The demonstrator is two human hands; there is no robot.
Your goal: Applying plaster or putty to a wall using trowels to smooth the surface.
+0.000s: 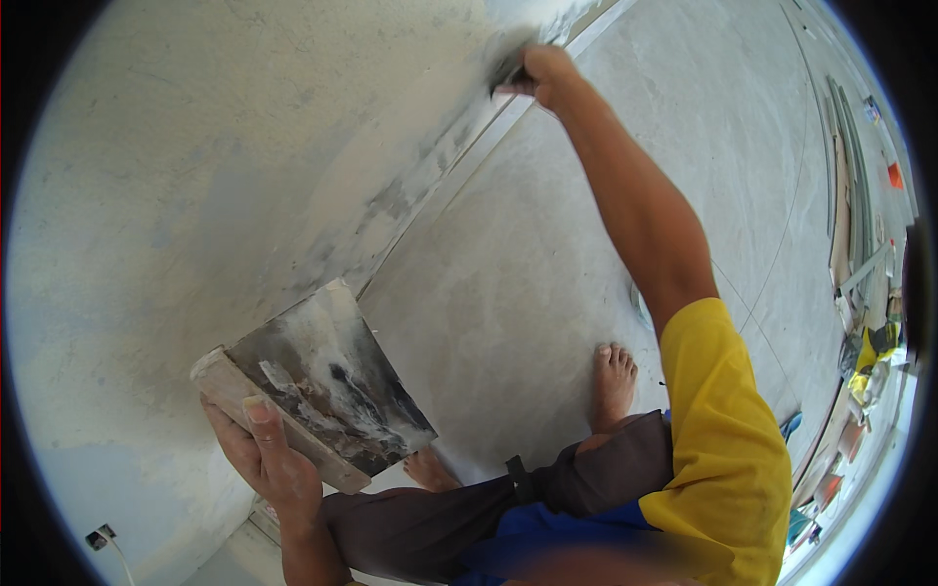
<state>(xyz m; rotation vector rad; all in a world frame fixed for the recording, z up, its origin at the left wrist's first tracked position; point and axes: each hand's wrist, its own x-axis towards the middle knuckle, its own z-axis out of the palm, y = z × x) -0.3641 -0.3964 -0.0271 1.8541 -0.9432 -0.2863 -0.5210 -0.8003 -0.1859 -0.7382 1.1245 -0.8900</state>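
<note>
My left hand [278, 454] is closed round the pale, crusted long handle of a wide plastering blade [376, 366], thumb on top. White filler is smeared over the steel face, with dark metal showing between the smears. At the far end of my reach, my right hand [552, 73] grips a dark putty knife [510, 70] low against the wall [244, 186], close to where it meets the floor. Motion blurs that tool, so its edge is unclear. Patches of pale filler and grey cover the wall.
A pale strip [489, 142] runs along the wall's foot. My bare foot [614, 381] stands on the grey floor [469, 322]. A wall socket [100, 536] with a white cable is at lower left. Long boards [850, 186] and assorted clutter lie along the far right.
</note>
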